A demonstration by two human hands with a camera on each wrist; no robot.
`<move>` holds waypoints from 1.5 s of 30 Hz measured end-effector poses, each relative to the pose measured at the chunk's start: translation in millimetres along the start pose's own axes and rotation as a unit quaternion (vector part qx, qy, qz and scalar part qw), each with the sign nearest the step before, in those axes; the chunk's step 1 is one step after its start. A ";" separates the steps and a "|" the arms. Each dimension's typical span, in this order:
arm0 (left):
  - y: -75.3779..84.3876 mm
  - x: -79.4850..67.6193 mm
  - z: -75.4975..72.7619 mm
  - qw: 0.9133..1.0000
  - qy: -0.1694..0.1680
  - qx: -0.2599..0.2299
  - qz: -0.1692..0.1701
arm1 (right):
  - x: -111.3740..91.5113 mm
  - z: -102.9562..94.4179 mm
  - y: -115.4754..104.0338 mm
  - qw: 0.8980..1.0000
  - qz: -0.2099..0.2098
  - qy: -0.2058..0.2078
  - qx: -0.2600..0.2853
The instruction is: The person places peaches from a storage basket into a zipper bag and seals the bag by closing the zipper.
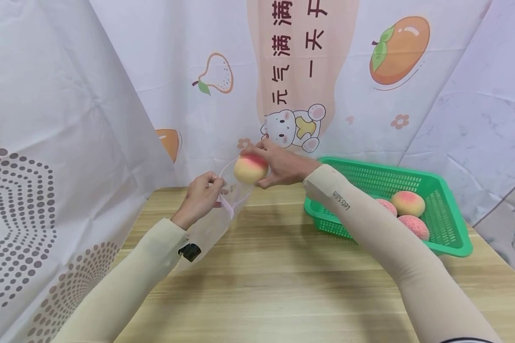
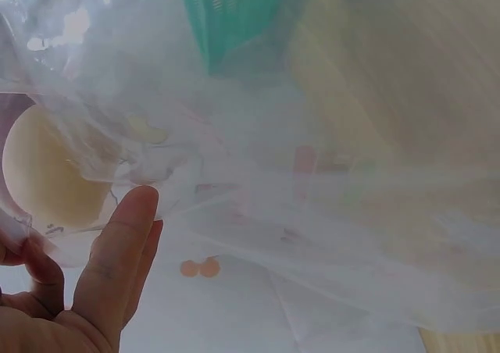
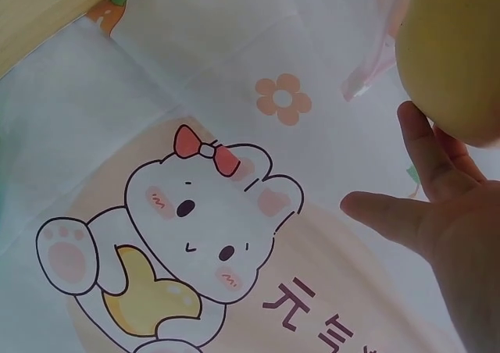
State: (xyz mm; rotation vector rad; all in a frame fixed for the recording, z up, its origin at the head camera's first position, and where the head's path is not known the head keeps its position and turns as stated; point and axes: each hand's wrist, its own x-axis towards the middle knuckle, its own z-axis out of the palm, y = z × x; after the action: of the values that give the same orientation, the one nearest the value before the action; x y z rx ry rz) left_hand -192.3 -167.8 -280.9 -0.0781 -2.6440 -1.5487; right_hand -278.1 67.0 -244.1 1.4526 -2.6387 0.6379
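A yellow peach with a pink-red blush [image 1: 251, 170] is gripped by my right hand [image 1: 283, 164], its thumb and fingers spread round the fruit. Below and left of it, my left hand [image 1: 201, 195] pinches the rim of a clear plastic bag [image 1: 214, 228] with a pinkish edge. The peach overlaps the bag's mouth in the head view. Through the film, the left wrist view shows the pale peach [image 2: 58, 165] beside the left fingers [image 2: 117, 251]. The right wrist view has the peach [image 3: 453, 64] at its upper right, against the right fingertips.
A green plastic basket [image 1: 450, 209] stands at the right of the wooden table [image 1: 274, 281]. Several peaches [image 1: 407, 204] lie inside, partly hidden by the right sleeve. Behind the table hangs a printed white curtain [image 1: 223, 124]; another patterned sheet [image 1: 68, 143] hangs at the left.
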 end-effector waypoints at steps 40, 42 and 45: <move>-0.1 0.0 -20.0 0.997 0.060 0.031 0.040 | -29.7 -4.7 27.4 0.999 0.031 0.028 0.007; 0.1 -0.3 -20.0 0.997 0.059 0.038 0.041 | -30.7 -4.8 28.2 0.999 0.035 0.027 0.007; 0.6 -0.7 -20.4 0.997 0.053 0.047 0.041 | -31.7 -5.0 28.1 0.999 0.044 0.024 0.008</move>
State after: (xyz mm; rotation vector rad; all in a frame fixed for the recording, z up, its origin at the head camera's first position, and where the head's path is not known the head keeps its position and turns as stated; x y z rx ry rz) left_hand -190.8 -185.4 -270.4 -0.0957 -2.5927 -1.3617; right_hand -284.4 107.3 -256.6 1.3146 -2.6794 0.6924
